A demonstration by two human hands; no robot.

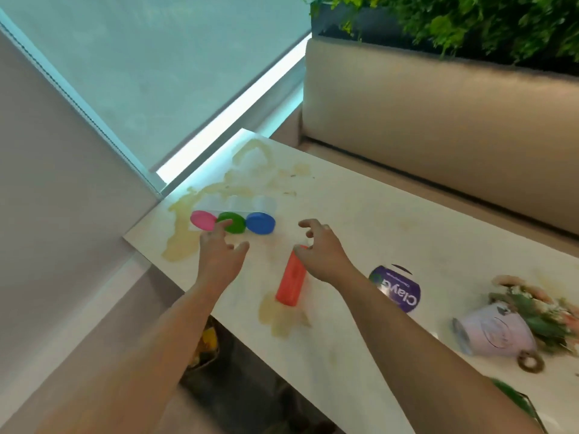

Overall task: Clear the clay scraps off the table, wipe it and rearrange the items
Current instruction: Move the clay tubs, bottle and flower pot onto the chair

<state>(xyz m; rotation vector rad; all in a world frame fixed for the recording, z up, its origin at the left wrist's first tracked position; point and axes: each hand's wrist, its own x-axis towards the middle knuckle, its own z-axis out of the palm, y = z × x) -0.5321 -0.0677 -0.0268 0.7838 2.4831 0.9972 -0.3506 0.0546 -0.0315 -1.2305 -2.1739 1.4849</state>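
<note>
A: Two bare forearms come in from the near edge over the pale table (pixel 391 233). Hands?

B: Left hand (pixel 219 249) is spread, fingers loose, holding nothing; one fingertip overlaps the green lid (pixel 233 221). Can't tell if it's touching, the frame is blurred.

A: Right hand (pixel 319 245)?

B: Also spread, fingers curled down like a claw, empty. It sits over the far end of the orange tube (pixel 291 281), which lies flat on the table between the two arms. Contact is unclear.

A: Near right?

B: Lilac pot (pixel 495 333) tipped on its side, flowers (pixel 532 305) spilling out to the right. Just left of it is a purple round lid (pixel 396 288) with "Clay" lettering, upside down to the camera.

A: Clay tubs?

B: Three clear tubs in a row at the far left, lying toward the camera: pink lid (pixel 202 220), green, blue lid (pixel 260 223). They touch each other.

A: Mess?

B: Yellowish smears (pixel 185 239) under and beyond the tubs, plus a patch (pixel 282 317) by the tube's near end.

A: Beyond?

B: Beige bench back (pixel 438 104) on the far right, green plants (pixel 470 23) above, window blind (pixel 156 57) on the far left.
</note>
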